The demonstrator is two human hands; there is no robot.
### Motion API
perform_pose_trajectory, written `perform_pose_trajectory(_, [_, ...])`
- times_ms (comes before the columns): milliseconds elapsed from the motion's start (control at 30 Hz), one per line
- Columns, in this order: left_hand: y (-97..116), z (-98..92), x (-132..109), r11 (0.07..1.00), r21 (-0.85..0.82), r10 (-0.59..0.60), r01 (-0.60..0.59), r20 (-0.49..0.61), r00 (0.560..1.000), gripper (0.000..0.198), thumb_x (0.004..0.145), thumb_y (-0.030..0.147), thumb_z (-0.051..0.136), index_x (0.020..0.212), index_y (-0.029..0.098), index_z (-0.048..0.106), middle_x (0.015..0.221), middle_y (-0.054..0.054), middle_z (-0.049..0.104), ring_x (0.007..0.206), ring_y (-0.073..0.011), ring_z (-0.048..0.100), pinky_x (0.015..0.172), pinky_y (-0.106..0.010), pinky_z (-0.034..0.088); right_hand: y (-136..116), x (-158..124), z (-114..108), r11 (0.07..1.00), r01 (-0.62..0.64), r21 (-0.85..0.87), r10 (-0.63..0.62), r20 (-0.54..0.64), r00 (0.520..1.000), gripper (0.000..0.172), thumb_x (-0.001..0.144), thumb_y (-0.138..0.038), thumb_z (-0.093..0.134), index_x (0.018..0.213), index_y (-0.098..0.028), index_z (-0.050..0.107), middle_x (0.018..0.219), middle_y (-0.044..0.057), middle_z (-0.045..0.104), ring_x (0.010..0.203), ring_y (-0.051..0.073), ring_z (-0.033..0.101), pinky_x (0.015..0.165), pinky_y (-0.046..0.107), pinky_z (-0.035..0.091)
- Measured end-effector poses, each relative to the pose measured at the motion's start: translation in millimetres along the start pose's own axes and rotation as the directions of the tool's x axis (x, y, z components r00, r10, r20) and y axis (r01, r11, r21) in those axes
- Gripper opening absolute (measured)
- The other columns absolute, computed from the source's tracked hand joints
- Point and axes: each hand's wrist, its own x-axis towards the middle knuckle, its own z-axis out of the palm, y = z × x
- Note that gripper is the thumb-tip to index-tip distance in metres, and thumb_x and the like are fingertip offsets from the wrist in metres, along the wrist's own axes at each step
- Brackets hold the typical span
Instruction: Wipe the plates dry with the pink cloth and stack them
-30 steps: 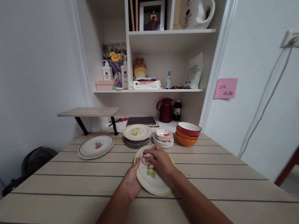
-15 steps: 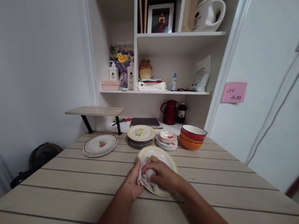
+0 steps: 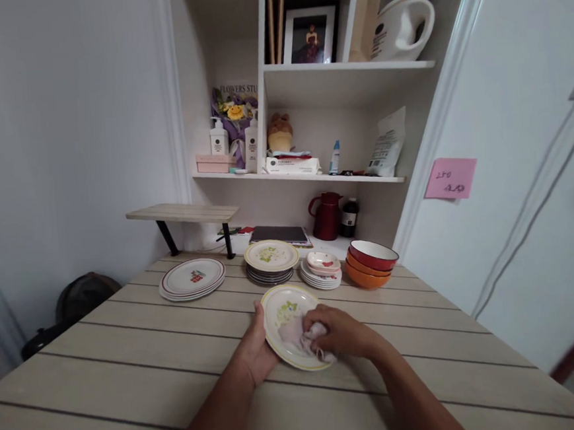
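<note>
A white plate [image 3: 276, 294] with a yellow rim and a green floral print is tilted a little above the wooden table. My left hand [image 3: 256, 350] grips its left edge, thumb at the rim and the other fingers hidden underneath. In my right hand [image 3: 338, 330] a pale pink cloth [image 3: 313, 340] is bunched up and pressed against the lower right of the plate's face. Just behind, a matching floral plate [image 3: 271, 256] lies on top of a stack of dark-edged plates [image 3: 271, 277].
Red-rimmed plates [image 3: 192, 279] are stacked at the left. Small dishes [image 3: 323, 263] sit on white plates right of centre, beside stacked red and orange bowls [image 3: 370, 265]. A low wooden riser [image 3: 182, 213], a red jug [image 3: 325, 216] and a dark bottle [image 3: 349, 217] stand at the back.
My right hand has moved the cloth from the plate's left side to its lower right, uncovering the green print. The plate has shifted slightly left; my left hand stays at its left edge.
</note>
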Motion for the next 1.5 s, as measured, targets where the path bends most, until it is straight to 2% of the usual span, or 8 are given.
perform_pose_trajectory(100, [2, 4.0, -1, 1.0, 0.01, 0.004, -0.004, -0.046, 0.999, 0.072, 0.088, 0.062, 0.035, 0.135, 0.009, 0.048, 0.123, -0.019, 0.063, 0.121, -0.0293, 0.053, 0.106, -0.044, 0.032, -22, 7, 19, 0.99, 0.129, 0.061, -0.131, 0.034, 0.991, 0.03, 0.065, -0.019, 0.072, 0.093, -0.028, 0.068, 0.099, 0.0, 0.056, 0.093, 0.017, 0.055, 0.08, 0.025, 0.041])
perform_pose_trajectory(200, [1, 8.9, 0, 0.999, 0.035, 0.012, -0.009, -0.093, 0.996, 0.064, 0.09, 0.056, 0.039, 0.133, 0.01, 0.05, 0.119, -0.017, 0.066, 0.119, -0.0278, 0.055, 0.106, -0.042, 0.033, -40, 25, 37, 0.99, 0.128, 0.062, -0.113, -0.208, 0.972, 0.031, 0.073, -0.017, 0.064, 0.102, -0.029, 0.066, 0.104, 0.002, 0.052, 0.096, 0.017, 0.054, 0.082, 0.026, 0.041])
perform_pose_trajectory(400, [-3, 7.7, 1, 0.999, 0.026, -0.02, 0.022, -0.077, 0.997, 0.066, 0.089, 0.055, 0.041, 0.139, 0.012, 0.043, 0.125, -0.017, 0.063, 0.122, -0.0282, 0.053, 0.108, -0.043, 0.03, -18, 33, 21, 0.989, -0.138, -0.056, 0.112, -0.33, 0.937, 0.03, 0.084, -0.024, 0.051, 0.111, -0.029, 0.062, 0.112, 0.004, 0.05, 0.093, 0.018, 0.055, 0.077, 0.027, 0.04])
perform_pose_trajectory(600, [0, -0.4, 0, 1.0, 0.001, -0.021, 0.021, -0.052, 0.998, 0.073, 0.088, 0.059, 0.035, 0.142, 0.01, 0.038, 0.129, -0.02, 0.059, 0.125, -0.031, 0.05, 0.109, -0.047, 0.027, 11, 5, -5, 0.99, -0.11, -0.091, 0.099, -0.124, 0.987, 0.026, 0.071, -0.021, 0.064, 0.096, -0.027, 0.067, 0.096, 0.001, 0.057, 0.087, 0.017, 0.056, 0.077, 0.026, 0.04])
perform_pose_trajectory(767, [1, 4.2, -1, 0.999, 0.022, -0.023, 0.024, -0.076, 0.997, 0.075, 0.087, 0.062, 0.035, 0.138, 0.008, 0.044, 0.123, -0.021, 0.063, 0.118, -0.032, 0.056, 0.103, -0.046, 0.036, -18, 1, 10, 0.981, 0.176, 0.081, -0.186, 0.135, 0.973, 0.029, 0.065, -0.02, 0.07, 0.093, -0.028, 0.068, 0.099, 0.0, 0.059, 0.096, 0.018, 0.055, 0.084, 0.026, 0.041])
perform_pose_trajectory(1100, [-1, 7.5, 2, 0.999, 0.039, -0.032, 0.035, -0.084, 0.996, 0.066, 0.09, 0.055, 0.039, 0.141, 0.014, 0.04, 0.127, -0.018, 0.061, 0.12, -0.0299, 0.055, 0.107, -0.046, 0.032, -22, 36, 20, 0.98, -0.167, -0.106, 0.126, -0.317, 0.94, 0.031, 0.084, -0.024, 0.051, 0.113, -0.03, 0.061, 0.114, 0.004, 0.051, 0.096, 0.018, 0.054, 0.075, 0.026, 0.038])
perform_pose_trajectory(1267, [0, -0.9, 1, 0.999, 0.017, -0.042, 0.044, -0.111, 0.993, 0.07, 0.089, 0.054, 0.041, 0.144, 0.012, 0.033, 0.13, -0.019, 0.058, 0.123, -0.0295, 0.052, 0.109, -0.045, 0.028, 2, 8, -7, 0.961, -0.227, -0.16, 0.192, -0.21, 0.959, 0.025, 0.077, -0.025, 0.059, 0.101, -0.026, 0.066, 0.098, 0.004, 0.057, 0.084, 0.019, 0.055, 0.069, 0.027, 0.035])
perform_pose_trajectory(1500, [0, 5.5, -1, 0.999, 0.033, -0.035, 0.039, -0.106, 0.994, 0.071, 0.088, 0.058, 0.042, 0.139, 0.009, 0.042, 0.124, -0.02, 0.062, 0.119, -0.0307, 0.055, 0.106, -0.044, 0.033, -29, 1, 18, 0.991, 0.129, 0.022, -0.13, 0.036, 0.991, 0.027, 0.068, -0.02, 0.069, 0.094, -0.028, 0.067, 0.1, 0.0, 0.058, 0.091, 0.017, 0.055, 0.077, 0.025, 0.039])
